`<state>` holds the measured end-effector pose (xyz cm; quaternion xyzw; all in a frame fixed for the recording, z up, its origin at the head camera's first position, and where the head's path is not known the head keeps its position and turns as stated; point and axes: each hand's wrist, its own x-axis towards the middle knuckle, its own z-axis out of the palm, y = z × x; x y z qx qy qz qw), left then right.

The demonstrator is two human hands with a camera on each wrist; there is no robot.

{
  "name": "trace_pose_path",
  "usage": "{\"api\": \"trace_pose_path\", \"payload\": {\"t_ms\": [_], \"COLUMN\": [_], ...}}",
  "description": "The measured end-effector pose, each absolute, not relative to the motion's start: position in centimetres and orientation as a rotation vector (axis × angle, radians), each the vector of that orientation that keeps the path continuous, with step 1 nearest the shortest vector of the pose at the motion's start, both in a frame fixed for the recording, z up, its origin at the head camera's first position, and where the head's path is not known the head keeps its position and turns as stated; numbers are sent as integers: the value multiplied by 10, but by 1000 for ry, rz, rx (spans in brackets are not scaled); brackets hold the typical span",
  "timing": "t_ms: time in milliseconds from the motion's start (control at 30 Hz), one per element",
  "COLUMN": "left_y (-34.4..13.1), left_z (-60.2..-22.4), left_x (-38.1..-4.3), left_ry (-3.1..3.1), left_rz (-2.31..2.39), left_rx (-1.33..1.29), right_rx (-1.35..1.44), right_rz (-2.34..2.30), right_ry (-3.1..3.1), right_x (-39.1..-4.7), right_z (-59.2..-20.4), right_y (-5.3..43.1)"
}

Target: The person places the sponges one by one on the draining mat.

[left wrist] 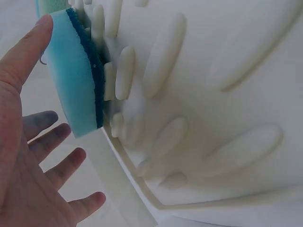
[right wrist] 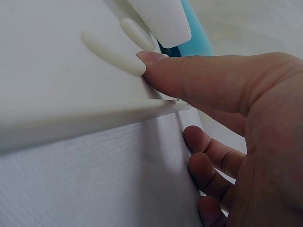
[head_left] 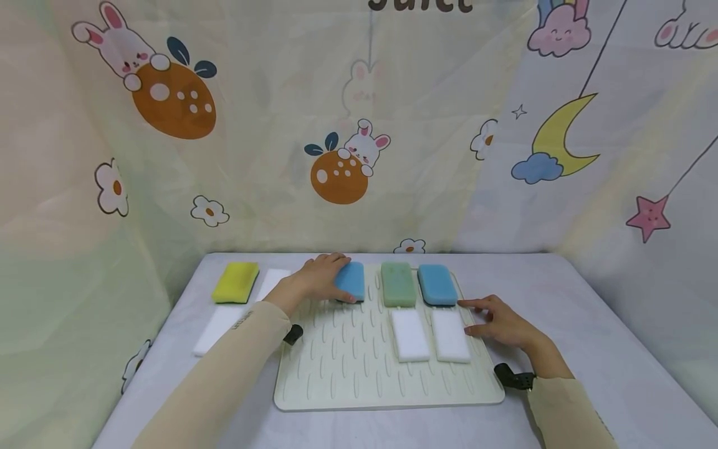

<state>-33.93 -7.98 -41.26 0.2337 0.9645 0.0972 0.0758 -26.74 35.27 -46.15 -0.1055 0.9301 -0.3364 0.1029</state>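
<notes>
My left hand point(head_left: 324, 277) is at the back left of a cream ridged drying mat point(head_left: 331, 380). Its thumb touches a blue sponge point(head_left: 351, 280) with a dark scouring side; the left wrist view shows the other fingers spread apart from that sponge point(left wrist: 71, 80). My right hand point(head_left: 499, 321) rests at the mat's right edge, its thumb point(right wrist: 165, 71) on the rim and its index finger stretched toward another blue sponge point(head_left: 437, 285). A green sponge point(head_left: 398, 284) lies between the blue ones. Two white sponges point(head_left: 411, 335) lie in front of them.
Left of the mat, a yellow sponge point(head_left: 235, 282) and white blocks point(head_left: 215, 330), partly hidden by my left arm, lie on the white tablecloth point(head_left: 561, 299). A printed fabric backdrop point(head_left: 269, 156) stands behind the table.
</notes>
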Motion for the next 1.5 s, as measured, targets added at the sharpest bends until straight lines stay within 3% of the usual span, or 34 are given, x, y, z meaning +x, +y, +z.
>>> {"api": "trace_pose_path", "payload": {"t_ms": [1500], "left_y": [-179], "left_z": [-396], "left_x": [-317], "left_ry": [2904], "left_rz": [155], "left_rx": [634], "right_rx": [-285], "right_rz": [-1023], "right_ry": [2736], "right_x": [-269], "right_z": [-465], "right_y": [355]}}
